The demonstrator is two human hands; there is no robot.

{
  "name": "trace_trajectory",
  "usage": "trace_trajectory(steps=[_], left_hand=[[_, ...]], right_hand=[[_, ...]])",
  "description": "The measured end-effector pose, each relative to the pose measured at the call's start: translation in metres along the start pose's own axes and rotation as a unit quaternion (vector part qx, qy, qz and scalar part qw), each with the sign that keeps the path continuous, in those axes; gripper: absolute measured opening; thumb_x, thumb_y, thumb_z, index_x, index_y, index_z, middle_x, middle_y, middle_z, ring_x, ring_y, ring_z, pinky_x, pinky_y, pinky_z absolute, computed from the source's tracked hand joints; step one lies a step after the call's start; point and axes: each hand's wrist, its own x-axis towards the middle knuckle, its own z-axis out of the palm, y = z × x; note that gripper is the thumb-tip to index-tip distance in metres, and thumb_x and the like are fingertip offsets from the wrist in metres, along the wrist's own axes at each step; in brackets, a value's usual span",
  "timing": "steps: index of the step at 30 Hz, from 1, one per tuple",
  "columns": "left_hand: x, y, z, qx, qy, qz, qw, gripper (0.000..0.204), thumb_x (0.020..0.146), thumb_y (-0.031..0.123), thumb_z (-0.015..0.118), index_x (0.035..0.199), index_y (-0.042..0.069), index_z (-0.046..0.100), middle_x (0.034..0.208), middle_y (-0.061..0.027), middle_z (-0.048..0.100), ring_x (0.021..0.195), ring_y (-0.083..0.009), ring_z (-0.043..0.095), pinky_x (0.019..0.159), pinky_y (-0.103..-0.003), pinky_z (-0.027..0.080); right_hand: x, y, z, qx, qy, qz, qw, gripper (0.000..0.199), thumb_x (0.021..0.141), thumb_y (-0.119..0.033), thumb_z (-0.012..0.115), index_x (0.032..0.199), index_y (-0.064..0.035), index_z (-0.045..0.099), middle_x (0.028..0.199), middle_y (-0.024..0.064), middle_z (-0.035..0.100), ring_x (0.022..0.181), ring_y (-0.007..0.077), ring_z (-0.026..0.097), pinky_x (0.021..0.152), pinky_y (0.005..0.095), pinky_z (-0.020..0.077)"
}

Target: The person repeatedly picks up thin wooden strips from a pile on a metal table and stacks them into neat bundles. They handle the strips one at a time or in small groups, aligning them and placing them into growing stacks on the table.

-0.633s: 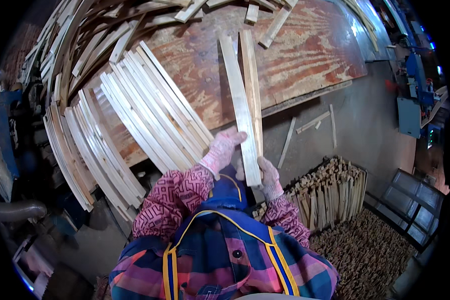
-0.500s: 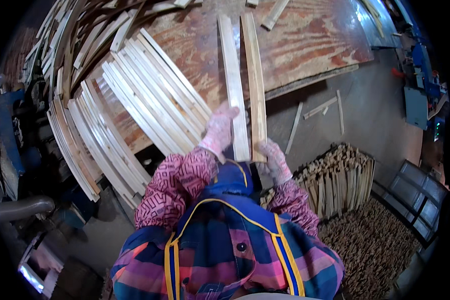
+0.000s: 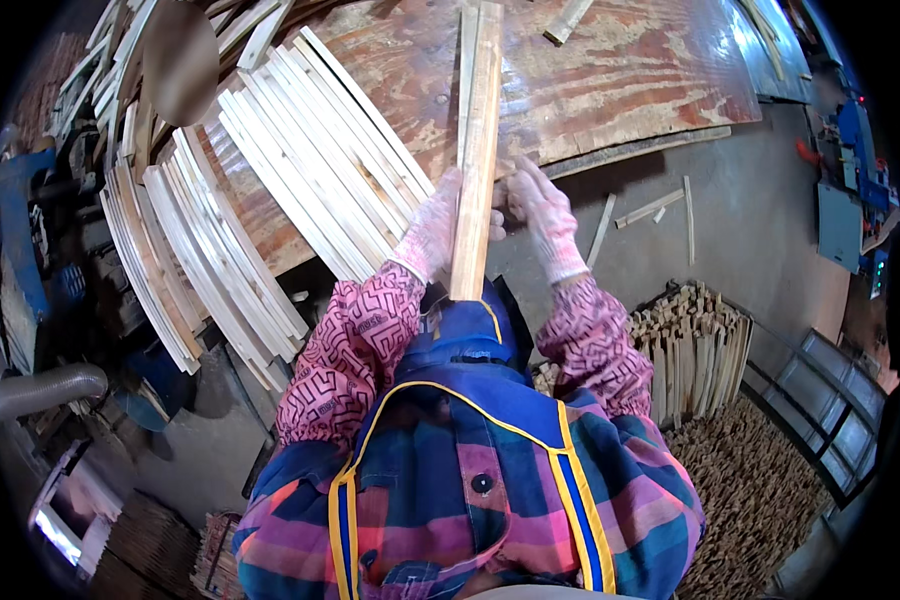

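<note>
Wooden slat (image 3: 475,150) upright between left hand (image 3: 432,232) and right hand (image 3: 542,215), both clasped around it.

The far end of the wooden slat (image 3: 478,130) ran off the top edge, and its near end sat hidden against the blue apron (image 3: 460,345). The left hand (image 3: 432,232) was partly covered by that slat. A blurred brown oval (image 3: 180,60) at upper left couldn't be made out.
</note>
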Motion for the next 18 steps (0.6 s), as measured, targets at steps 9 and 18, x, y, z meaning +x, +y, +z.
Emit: trace_trajectory(steps=[9,18], left_hand=[[-0.03,0.014,-0.057,0.176,0.076,0.234,0.953,0.057,0.091,0.012,0.064,0.143,0.01,0.04,0.101,-0.006,0.062,0.081,-0.0132,0.061,0.065,-0.028,0.053],[-0.094,0.02,-0.215,0.368,0.462,0.296,0.751,0.066,0.095,0.011,0.059,0.153,0.016,0.026,0.099,-0.0039,0.061,0.076,-0.0127,0.057,0.065,-0.028,0.05]], right_hand=[[0.037,-0.011,0.03,0.225,-0.201,0.065,0.951,0.044,0.087,-0.007,0.057,0.124,0.0158,0.05,0.108,0.0242,0.065,0.091,0.0274,0.069,0.084,0.0398,0.0603],[0.075,0.022,0.064,-0.382,-0.176,-0.035,0.906,0.058,0.086,-0.013,0.067,0.142,-0.0167,0.052,0.116,0.012,0.067,0.104,0.02,0.062,0.092,0.0322,0.0473]])
